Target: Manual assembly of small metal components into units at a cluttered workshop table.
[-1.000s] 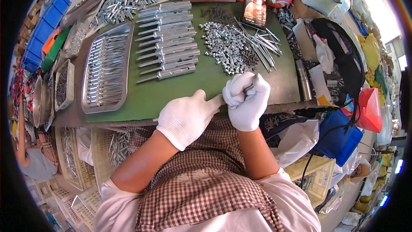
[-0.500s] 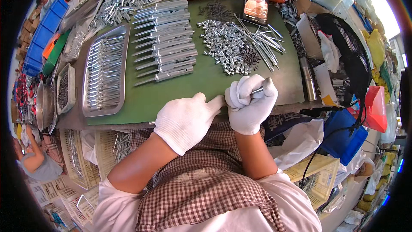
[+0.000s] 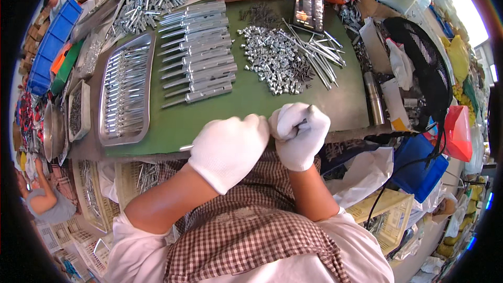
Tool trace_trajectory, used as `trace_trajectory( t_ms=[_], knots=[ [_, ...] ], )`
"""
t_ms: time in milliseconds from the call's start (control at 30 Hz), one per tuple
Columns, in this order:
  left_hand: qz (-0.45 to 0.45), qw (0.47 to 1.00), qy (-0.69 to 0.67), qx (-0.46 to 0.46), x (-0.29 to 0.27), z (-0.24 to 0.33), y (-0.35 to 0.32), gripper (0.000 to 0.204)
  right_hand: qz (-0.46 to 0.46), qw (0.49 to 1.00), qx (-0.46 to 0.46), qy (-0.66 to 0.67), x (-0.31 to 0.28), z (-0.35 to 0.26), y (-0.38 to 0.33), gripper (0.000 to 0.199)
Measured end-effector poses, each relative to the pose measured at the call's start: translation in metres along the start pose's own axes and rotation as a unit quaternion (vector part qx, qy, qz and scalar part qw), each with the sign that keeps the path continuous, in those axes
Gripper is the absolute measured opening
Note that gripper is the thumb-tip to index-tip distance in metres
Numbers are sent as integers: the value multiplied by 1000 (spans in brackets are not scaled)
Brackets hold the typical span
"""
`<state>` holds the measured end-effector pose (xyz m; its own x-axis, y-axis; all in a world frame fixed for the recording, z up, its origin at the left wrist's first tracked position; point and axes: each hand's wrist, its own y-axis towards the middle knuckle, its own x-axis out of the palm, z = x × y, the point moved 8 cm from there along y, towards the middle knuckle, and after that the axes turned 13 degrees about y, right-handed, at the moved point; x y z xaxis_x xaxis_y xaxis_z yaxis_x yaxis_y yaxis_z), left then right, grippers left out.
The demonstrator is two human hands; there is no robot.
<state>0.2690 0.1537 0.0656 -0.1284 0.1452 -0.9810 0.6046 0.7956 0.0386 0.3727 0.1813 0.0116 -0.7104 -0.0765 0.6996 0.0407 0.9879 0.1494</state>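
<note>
Metal rod [image 3: 186,148] in the left hand [image 3: 229,149], the right hand [image 3: 299,135] close at its side

The rod is mostly hidden inside the left hand; only a short bright end comes out on the left side of this hand, near the wrist, above the front edge of the table; its visible long axis goes almost sideways, from left to right, rising a little toward the right. The left hand is therefore the nearer one, being closed around the rod; the right hand is on the opposite side from the visible end. Whether the rod reaches through to the right hand, I cannot tell.

The left hand is turned back upward, its fingers folded under and toward the right; the right hand is curled into a loose fist, thumb side upward, and appears to pinch a grey piece [image 3: 302,123], of which only a little shows; the two hands meet or almost meet, I cannot say which. Both wear white gloves, and the forearms come in from below, over a checkered apron [image 3: 236,241].

Beyond them, on a green mat [image 3: 340,102], there lie a row of metal tubes [image 3: 209,92], a heap of silver fittings [image 3: 270,57] and some thin rods [image 3: 319,60]; farther left is a metal tray [image 3: 123,140].
</note>
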Motion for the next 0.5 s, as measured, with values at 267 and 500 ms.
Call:
trace_trajectory(
  t_ms=[267,500],
  knots=[
    [91,989,-106,-51,23,-16,-8,18,-2,979,46,197,-5,5,16,56],
    [69,931,-164,-318,38,-82,-189,21,-27,983,48,172,-10,5,15,45]
  ],
)
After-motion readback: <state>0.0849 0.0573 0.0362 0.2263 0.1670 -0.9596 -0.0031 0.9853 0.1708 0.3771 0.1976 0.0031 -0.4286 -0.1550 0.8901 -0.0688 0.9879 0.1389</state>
